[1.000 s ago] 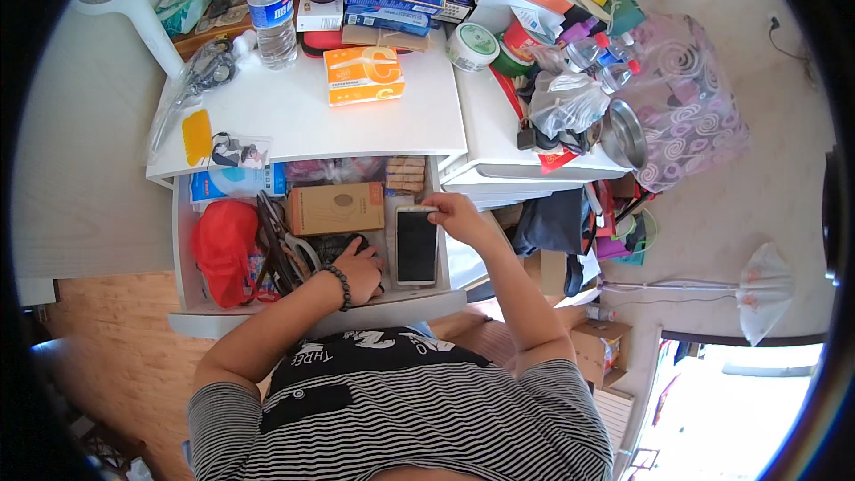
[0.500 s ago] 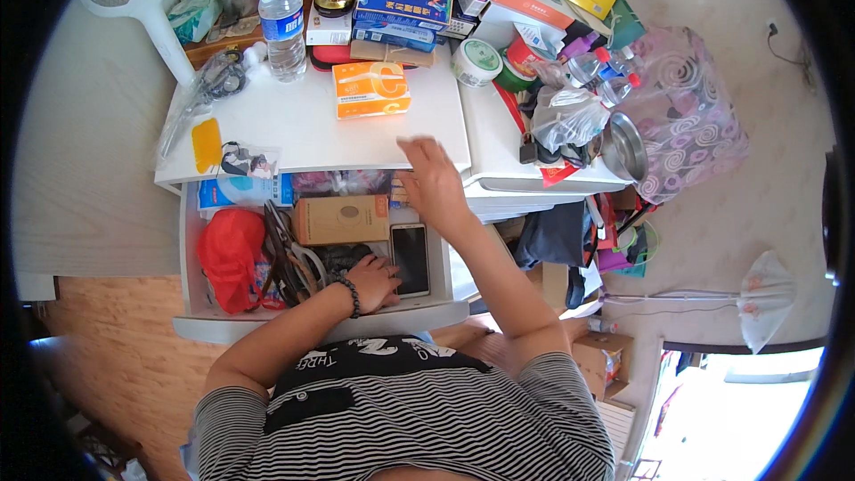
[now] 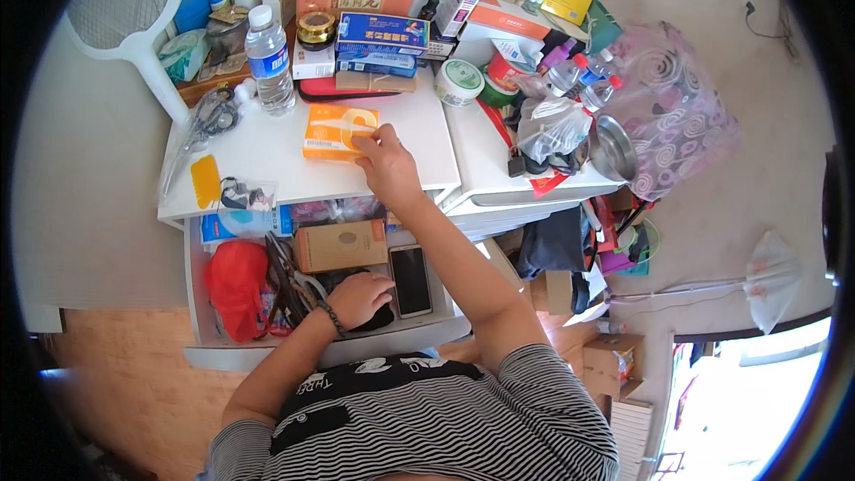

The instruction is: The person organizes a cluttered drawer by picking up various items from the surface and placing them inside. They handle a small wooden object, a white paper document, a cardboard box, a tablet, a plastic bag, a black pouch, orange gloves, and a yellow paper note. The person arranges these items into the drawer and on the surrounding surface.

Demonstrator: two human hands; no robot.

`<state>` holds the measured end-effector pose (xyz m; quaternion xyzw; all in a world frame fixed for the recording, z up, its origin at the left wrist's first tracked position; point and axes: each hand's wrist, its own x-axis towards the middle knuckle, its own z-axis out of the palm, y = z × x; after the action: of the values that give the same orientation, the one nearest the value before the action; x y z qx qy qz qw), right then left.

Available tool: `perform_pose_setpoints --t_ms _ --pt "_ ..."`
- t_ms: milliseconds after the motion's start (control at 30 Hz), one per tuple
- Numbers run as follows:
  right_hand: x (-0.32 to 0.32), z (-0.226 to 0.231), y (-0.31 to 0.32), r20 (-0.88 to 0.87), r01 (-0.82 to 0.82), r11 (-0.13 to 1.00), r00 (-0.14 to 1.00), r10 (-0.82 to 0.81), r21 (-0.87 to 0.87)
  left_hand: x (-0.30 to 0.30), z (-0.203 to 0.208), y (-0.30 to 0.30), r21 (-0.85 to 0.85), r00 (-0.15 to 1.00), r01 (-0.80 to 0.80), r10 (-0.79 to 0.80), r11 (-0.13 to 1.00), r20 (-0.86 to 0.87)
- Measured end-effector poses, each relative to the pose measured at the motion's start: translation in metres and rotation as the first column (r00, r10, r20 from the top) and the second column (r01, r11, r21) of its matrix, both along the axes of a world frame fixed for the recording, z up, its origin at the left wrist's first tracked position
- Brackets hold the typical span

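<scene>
My right hand [image 3: 389,163] pinches the right edge of an orange and white carton [image 3: 331,129], which rests on the white tabletop [image 3: 294,180]. Below, my left hand [image 3: 360,300] is inside the open drawer [image 3: 209,356], its fingers bent over a dark, soft-looking thing [image 3: 374,319]; what the fingers hold is hidden. Just right of that hand lies a smartphone [image 3: 410,281] with a black screen. A brown box [image 3: 341,247] sits behind the hand. To its left are dark, strap-like items [image 3: 287,281] and a bright red fabric item [image 3: 236,289].
On the tabletop stand a water bottle [image 3: 270,62], a jar with a gold rim [image 3: 316,30] and blue boxes [image 3: 381,33]. A yellow comb-like piece [image 3: 205,181] lies near the front edge. At right are a round tub [image 3: 460,82], a metal bowl [image 3: 613,149] and plastic bags.
My right hand has come down from the air onto the carton and gripped its right edge; the carton has shifted slightly left and nearer. My left hand's fingers, spread before, are now curled.
</scene>
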<state>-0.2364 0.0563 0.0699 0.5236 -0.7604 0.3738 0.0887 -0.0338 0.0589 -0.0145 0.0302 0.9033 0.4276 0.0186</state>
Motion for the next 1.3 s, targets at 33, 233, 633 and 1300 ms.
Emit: perform_pose_setpoints --t_ms 33,233,633,1300 --pt "-0.002 -0.002 0.005 -0.014 -0.013 1.0 1.0 0.013 -0.01 0.001 -0.003 0.001 0.003 0.999 0.002 -0.002 1.0 -0.044" --pt "-0.009 -0.006 0.026 0.053 -0.011 0.987 0.998 0.02 -0.161 0.0 -0.008 0.001 -0.013 0.999 -0.006 0.006 1.0 -0.033" --pt "-0.1 0.04 0.076 0.028 0.435 0.827 0.89 -0.456 -0.356 0.001 -0.013 -0.003 0.015 0.999 -0.024 0.024 1.0 -0.044" --pt "-0.158 0.025 0.041 -0.061 0.528 0.837 0.84 -0.54 -0.141 -0.003 -0.008 -0.004 0.008 0.998 -0.055 0.055 0.998 0.0"
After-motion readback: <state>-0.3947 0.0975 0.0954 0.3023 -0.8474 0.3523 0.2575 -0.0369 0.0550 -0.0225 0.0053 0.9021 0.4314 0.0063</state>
